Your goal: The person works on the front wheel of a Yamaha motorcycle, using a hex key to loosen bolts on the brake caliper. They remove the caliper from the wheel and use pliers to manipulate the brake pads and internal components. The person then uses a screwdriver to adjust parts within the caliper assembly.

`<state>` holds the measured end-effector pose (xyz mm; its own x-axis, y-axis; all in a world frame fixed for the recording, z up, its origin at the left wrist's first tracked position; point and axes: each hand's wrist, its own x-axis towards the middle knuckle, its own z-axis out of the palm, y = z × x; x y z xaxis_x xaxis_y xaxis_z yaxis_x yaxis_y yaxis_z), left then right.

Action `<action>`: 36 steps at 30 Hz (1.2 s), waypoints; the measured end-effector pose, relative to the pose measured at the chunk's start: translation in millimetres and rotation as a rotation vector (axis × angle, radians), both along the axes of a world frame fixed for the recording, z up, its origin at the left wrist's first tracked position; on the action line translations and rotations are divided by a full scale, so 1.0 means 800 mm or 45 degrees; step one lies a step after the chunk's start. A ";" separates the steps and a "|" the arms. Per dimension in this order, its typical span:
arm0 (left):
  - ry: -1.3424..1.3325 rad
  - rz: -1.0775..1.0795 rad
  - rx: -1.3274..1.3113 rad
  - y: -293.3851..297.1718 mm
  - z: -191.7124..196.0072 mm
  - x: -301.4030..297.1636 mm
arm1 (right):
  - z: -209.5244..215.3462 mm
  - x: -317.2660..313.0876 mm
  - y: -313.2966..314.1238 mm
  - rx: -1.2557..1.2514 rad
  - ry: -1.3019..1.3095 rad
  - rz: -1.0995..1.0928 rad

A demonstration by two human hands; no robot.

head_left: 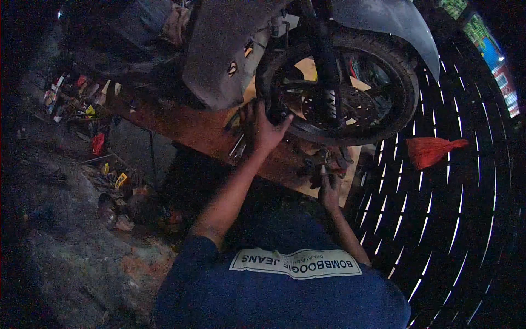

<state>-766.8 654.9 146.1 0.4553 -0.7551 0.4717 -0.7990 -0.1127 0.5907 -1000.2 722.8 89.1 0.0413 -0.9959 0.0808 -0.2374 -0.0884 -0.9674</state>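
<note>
A motorcycle's front wheel [408, 90] stands at the upper middle, with a perforated brake disc [359, 104] and a dark fork leg [327, 71] in front of it. My left hand [263, 129] is at the tyre's lower left edge, thumb stretched out and fingers apart; I cannot tell how firmly it touches the rubber. Below the wheel, my right hand [330, 192] is closed at a dark, dirty metal part [329, 157], its thumb pointing up. Shadow hides most of those fingers and the part's exact kind. A shiny wrench [237, 145] lies beside my left wrist.
The wheel stands over a brown wooden board [205, 131]. Small tools and parts clutter the left side, near a red packet [98, 143]. To the right, a red plastic bag [430, 153] is by a dark slatted surface [438, 219]. A grey fender [389, 19] overhangs the tyre.
</note>
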 end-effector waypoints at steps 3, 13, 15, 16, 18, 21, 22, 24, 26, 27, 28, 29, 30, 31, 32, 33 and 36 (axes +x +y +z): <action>0.590 -0.295 -0.107 -0.034 -0.034 0.010 | 0.003 -0.013 -0.014 0.034 0.205 0.162; 0.625 -0.306 -0.043 0.026 0.000 -0.025 | -0.072 0.020 -0.084 -0.169 1.002 0.515; 0.643 -0.321 -0.008 0.040 -0.002 -0.023 | -0.111 0.039 -0.096 -0.385 0.809 0.604; 0.775 -0.398 0.020 0.047 -0.003 -0.024 | -0.151 0.042 -0.098 -0.574 0.618 0.603; 1.034 -0.585 0.056 0.052 0.010 -0.027 | -0.272 0.013 -0.105 0.118 0.017 0.795; 1.394 -0.851 -0.164 0.068 -0.004 -0.019 | -0.251 0.000 -0.107 -0.265 0.515 0.841; 1.576 -0.899 -0.200 0.075 -0.014 -0.017 | -0.212 -0.013 -0.099 -0.321 0.708 0.866; 2.100 -0.917 -0.146 0.086 -0.029 -0.019 | -0.141 -0.037 -0.090 -0.157 0.884 0.990; 2.167 -0.943 -0.263 0.068 -0.036 -0.022 | -0.139 -0.049 -0.075 -0.242 0.935 0.895; 2.235 -0.946 -0.279 0.066 -0.037 -0.024 | -0.140 -0.052 -0.066 -0.276 0.965 0.845; 2.291 -0.958 -0.300 0.058 -0.038 -0.023 | -0.143 -0.048 -0.065 -0.148 0.919 0.779; 2.383 -0.951 -0.276 0.056 -0.010 -0.031 | -0.136 -0.044 -0.058 -0.008 0.873 0.714; 2.468 -0.949 -0.263 0.053 0.007 -0.032 | -0.128 -0.038 -0.057 0.116 0.827 0.650; 2.567 -0.998 -0.261 0.053 0.007 -0.029 | -0.119 -0.035 -0.056 0.097 0.797 0.650; 2.662 -1.054 -0.259 0.052 0.009 -0.027 | -0.111 -0.034 -0.057 0.072 0.766 0.647; 2.756 -1.110 -0.256 0.051 0.012 -0.026 | -0.106 -0.033 -0.059 0.047 0.734 0.644; 2.750 -1.130 -0.336 0.052 0.033 -0.037 | -0.133 -0.040 -0.065 -0.248 0.852 0.631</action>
